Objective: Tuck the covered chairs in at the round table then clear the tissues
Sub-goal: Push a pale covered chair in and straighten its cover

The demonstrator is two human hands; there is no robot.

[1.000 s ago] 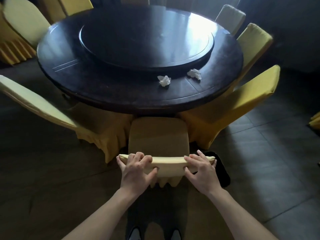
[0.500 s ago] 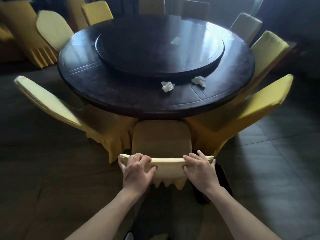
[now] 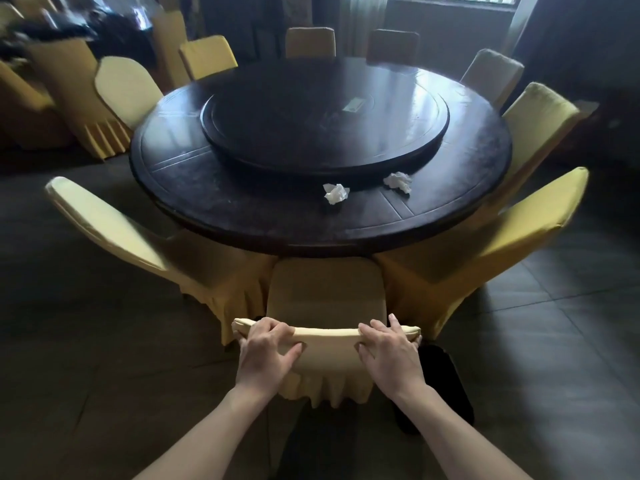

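Presently, the yellow fabric-covered chair (image 3: 327, 299) stands directly ahead of the person, its seat pointing at the dark round wooden counter (image 3: 242, 216) and its front edge at or just under the counter's near rim. The top rail of the backrest runs left to right, square to the direction of push. Both hands are on that rail and about equally near: the left hand (image 3: 266, 355) grips its left part, fingers curled over the top with the thumb against the back of the cover; the right hand (image 3: 389, 351) grips the right part in the same fashion. Neither grip is slack. Two crumpled white tissues (image 3: 335, 194) (image 3: 398, 181) lie on the counter beyond the chair, just beside the raised dark turntable (image 3: 325, 129), slightly right of centre and nearer the right hand. Judged: chair nearly tucked; tissues untouched.
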